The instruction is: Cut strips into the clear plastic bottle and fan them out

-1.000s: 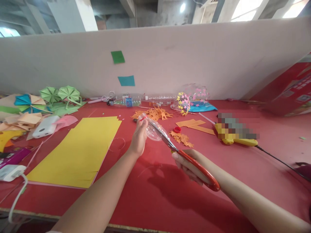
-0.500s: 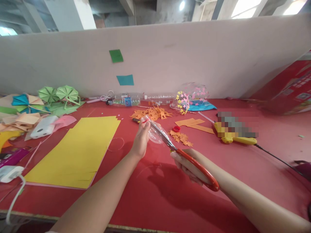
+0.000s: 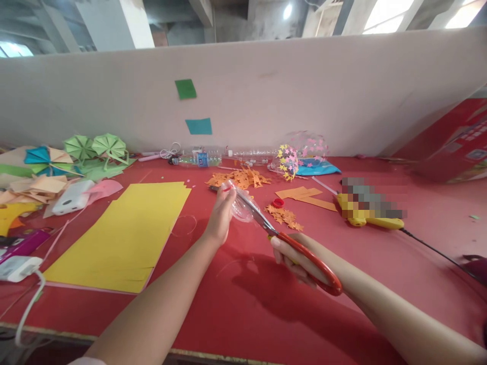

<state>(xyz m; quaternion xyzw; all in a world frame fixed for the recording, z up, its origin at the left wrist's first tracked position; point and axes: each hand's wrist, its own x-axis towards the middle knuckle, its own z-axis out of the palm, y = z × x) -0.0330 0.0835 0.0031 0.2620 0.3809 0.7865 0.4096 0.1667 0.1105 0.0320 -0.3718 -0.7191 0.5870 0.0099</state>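
My left hand (image 3: 221, 215) is closed around the neck end of a clear plastic bottle piece (image 3: 242, 209), above the middle of the red table. Red-handled scissors (image 3: 302, 256) are in my right hand (image 3: 294, 256), with its fingers wrapped about the handles. Their long metal blades lie against the neck of the bottle piece beside my left thumb. Just beyond the blades a red bottle cap (image 3: 278, 203) rests near a small heap of orange paper stars (image 3: 284, 217). Part of the bottle piece is hidden behind the blades and fingers.
Yellow paper sheets (image 3: 122, 238) lie to the left, past a white charger (image 3: 21, 267). Orange paper scraps (image 3: 239, 177), bottles (image 3: 201, 158) and a star-covered clear piece (image 3: 288, 161) line the back. A yellow glue gun (image 3: 357, 215), partly pixelated, with its cord sits right.
The whole view has shifted slightly. Both hands keep their grips, and the bottle piece has turned a little against the scissor blades.
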